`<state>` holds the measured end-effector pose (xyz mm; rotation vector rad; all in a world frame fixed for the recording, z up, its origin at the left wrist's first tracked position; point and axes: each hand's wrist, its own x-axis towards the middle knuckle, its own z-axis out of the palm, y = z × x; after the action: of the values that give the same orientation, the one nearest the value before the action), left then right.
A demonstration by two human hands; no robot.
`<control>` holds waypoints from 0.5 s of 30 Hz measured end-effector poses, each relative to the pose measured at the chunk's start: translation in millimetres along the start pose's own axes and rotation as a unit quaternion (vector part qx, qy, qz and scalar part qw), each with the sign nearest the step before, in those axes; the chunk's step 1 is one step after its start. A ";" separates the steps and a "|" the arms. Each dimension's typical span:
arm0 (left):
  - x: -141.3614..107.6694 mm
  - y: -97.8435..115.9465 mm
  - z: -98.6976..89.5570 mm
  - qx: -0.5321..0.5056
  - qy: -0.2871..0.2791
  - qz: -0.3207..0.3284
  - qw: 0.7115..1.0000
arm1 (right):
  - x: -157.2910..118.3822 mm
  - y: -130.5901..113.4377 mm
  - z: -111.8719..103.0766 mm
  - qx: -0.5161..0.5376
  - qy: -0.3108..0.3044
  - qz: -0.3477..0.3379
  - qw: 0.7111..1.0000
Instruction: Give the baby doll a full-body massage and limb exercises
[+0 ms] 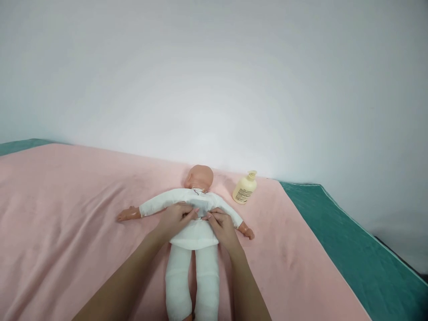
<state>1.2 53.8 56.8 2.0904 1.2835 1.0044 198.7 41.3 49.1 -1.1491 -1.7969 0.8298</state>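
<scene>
A doll (194, 238) in white cloth lies on the pink sheet, its bare head (199, 177) at the far end and its arms spread. Across its upper body is a thin grey-blue rectangular piece (199, 206). My left hand (177, 219) pinches the left lower side of this piece, thumb and fingers together. At its right lower corner my right hand (222, 225) is also closed in a pinch. The fingertips of both hands are close together over the doll's torso and partly cover the piece's lower edge.
A pale yellow pump bottle (245, 188) stands to the right of the doll's head. The pink sheet (83, 200) has folds at the left and lies over a green cover (354, 240). Behind rises a plain pale wall (214, 80).
</scene>
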 end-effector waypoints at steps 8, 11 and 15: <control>16.0 -14.9 4.0 0.016 0.147 0.038 0.988 | 23.5 -2.9 -3.2 -0.004 0.131 -0.035 0.991; 17.8 -21.2 7.1 0.058 0.131 0.066 0.987 | 41.3 -6.3 1.3 -0.053 0.115 -0.033 0.991; 18.5 -23.6 9.2 0.099 0.102 0.082 0.986 | 58.5 -4.3 13.8 -0.101 0.095 -0.019 0.990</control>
<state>1.0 80.6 40.4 2.3244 1.3770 1.2345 170.8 92.7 63.6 -1.2722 -1.7672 0.5062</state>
